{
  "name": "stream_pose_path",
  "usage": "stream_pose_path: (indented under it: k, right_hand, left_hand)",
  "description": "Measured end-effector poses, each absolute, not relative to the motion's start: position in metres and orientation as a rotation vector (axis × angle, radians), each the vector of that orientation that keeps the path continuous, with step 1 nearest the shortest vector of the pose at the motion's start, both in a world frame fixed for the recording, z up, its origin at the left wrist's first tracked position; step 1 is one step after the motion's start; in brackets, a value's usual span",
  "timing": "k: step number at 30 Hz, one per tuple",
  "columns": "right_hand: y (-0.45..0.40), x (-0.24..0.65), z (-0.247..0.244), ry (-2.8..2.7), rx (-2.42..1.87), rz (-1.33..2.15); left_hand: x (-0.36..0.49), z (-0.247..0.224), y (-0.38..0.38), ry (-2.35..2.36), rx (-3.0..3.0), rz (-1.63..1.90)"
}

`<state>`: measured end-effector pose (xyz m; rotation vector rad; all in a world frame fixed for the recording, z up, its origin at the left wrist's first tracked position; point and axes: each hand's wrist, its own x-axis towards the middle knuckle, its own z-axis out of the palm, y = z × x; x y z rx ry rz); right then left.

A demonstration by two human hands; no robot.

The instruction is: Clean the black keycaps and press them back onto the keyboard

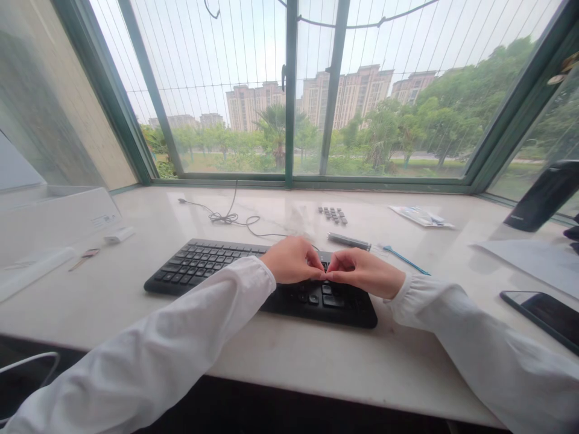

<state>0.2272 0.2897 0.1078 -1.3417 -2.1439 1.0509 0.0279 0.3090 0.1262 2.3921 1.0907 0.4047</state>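
A black keyboard (pixel 199 264) lies slantwise on the pale ledge, its right part nearer to me. Over its right half, my left hand (pixel 294 260) and my right hand (pixel 362 270) meet with their fingertips pinched together. Whatever the fingertips hold, if anything, is too small to make out. Behind the keyboard sits a group of small loose keycaps (pixel 333 214). A dark brush-like tool (pixel 348 242) lies just behind my right hand, and a thin blue stick (pixel 406 260) is to its right. Part of the keyboard is hidden under my hands and left sleeve.
A cable (pixel 221 217) trails behind the keyboard. On the left are a white box (pixel 58 211), a small white block (pixel 119 235) and a key-like item (pixel 85 258). To the right lie a plastic packet (pixel 420 216), paper (pixel 534 259), a phone (pixel 547 313) and a black upright object (pixel 543 196).
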Motion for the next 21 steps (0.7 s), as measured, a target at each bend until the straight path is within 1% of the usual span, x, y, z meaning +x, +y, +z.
stream_pose_path:
  k: [5,11,15,21]
  right_hand:
    - [0.2904,0.2306,0.1096,-2.212,-1.336,0.980]
    - [0.2902,0.2315,0.1105,-2.283,-1.356,0.853]
    - [0.2891,0.2309,0.1117,-2.304,-1.378,0.769]
    - [0.2888,0.2348,0.1133,-2.333,-1.324,0.856]
  left_hand:
    - [0.0225,0.1266,0.3121,0.891,2.444,0.459]
    - [0.0214,0.1272,0.3134,0.870,2.454,0.459]
    - [0.0212,0.1259,0.3159,0.905,2.351,0.374]
    - [0.0216,0.1253,0.3173,0.942,2.301,0.354]
